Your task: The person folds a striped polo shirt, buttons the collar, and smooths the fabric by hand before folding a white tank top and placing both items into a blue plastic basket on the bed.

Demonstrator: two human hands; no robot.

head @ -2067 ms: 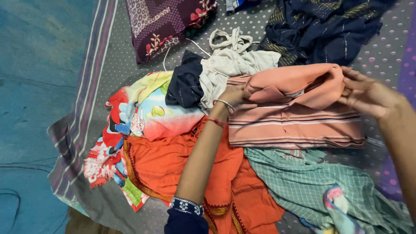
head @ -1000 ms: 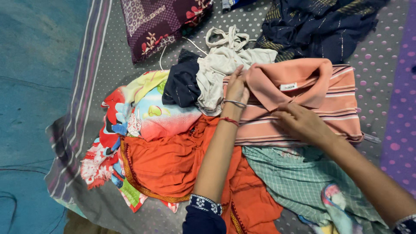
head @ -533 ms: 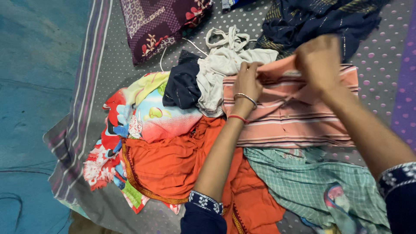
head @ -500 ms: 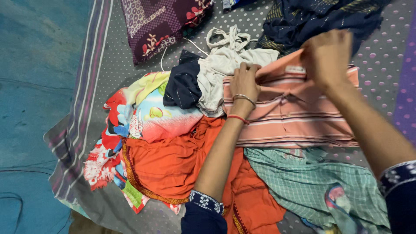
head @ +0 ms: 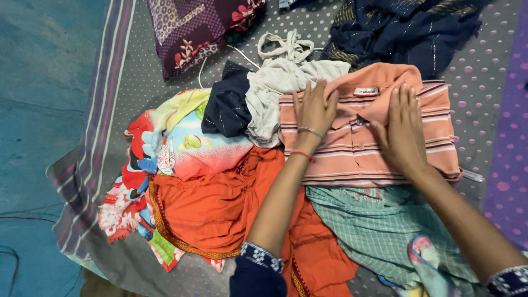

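A folded salmon-pink striped collared shirt (head: 352, 159) lies on the dotted grey sheet (head: 484, 71), collar up with a small white label. My left hand (head: 314, 109) rests flat on its left shoulder, fingers spread. My right hand (head: 404, 129) presses flat on the collar and chest area, fingers apart. Neither hand grips the cloth. An orange garment (head: 220, 206) with a gold-patterned border lies under my left forearm. A green checked cloth (head: 379, 231) lies below the shirt under my right forearm.
A beige garment (head: 280, 82) and a navy one (head: 228, 104) lie left of the shirt, beside a colourful printed cloth (head: 181, 143). A dark blue fabric heap (head: 407, 30) and a maroon patterned pillow (head: 192, 27) sit at the top. Teal floor (head: 38, 110) lies to the left.
My right hand came down from the raised collar and now lies flat on the shirt. The collar has been laid flat. My left hand opened and spread on the left shoulder.
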